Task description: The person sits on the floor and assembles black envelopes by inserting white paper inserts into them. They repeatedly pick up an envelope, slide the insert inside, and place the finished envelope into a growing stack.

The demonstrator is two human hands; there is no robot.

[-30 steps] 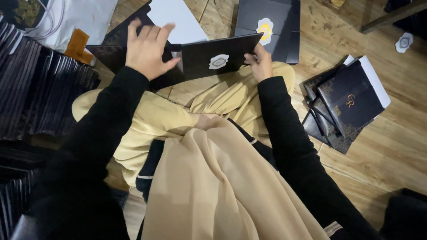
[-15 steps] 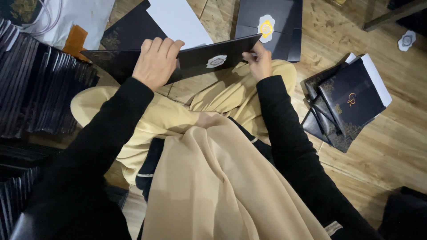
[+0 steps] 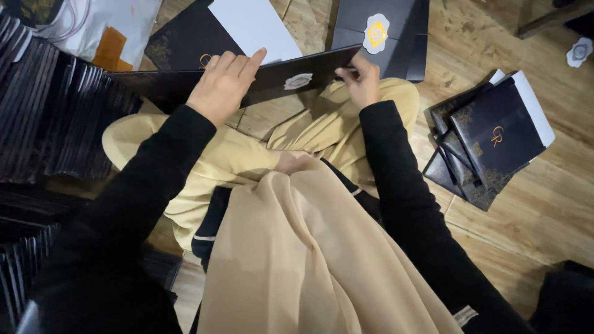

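Observation:
A long black envelope point(image 3: 309, 71) with a white seal sticker lies tilted across my lap and the wooden floor. My left hand point(image 3: 224, 83) rests flat on its left part, fingers together and pressing down. My right hand point(image 3: 361, 80) pinches its right end between thumb and fingers. Behind it lies an open black card folder point(image 3: 182, 43) with a white sheet point(image 3: 253, 28) on top.
A closed black envelope point(image 3: 396, 37) with a gold-and-white seal lies at the far middle. A small pile of black cards point(image 3: 495, 136) sits on the floor at the right. Rows of black envelopes point(image 3: 49, 117) stand stacked at the left. A loose seal sticker point(image 3: 580, 52) lies far right.
My left hand slid down and to the right along the envelope, its spread fingers closing together. The envelope shifted slightly nearer. My right hand stayed at the right end.

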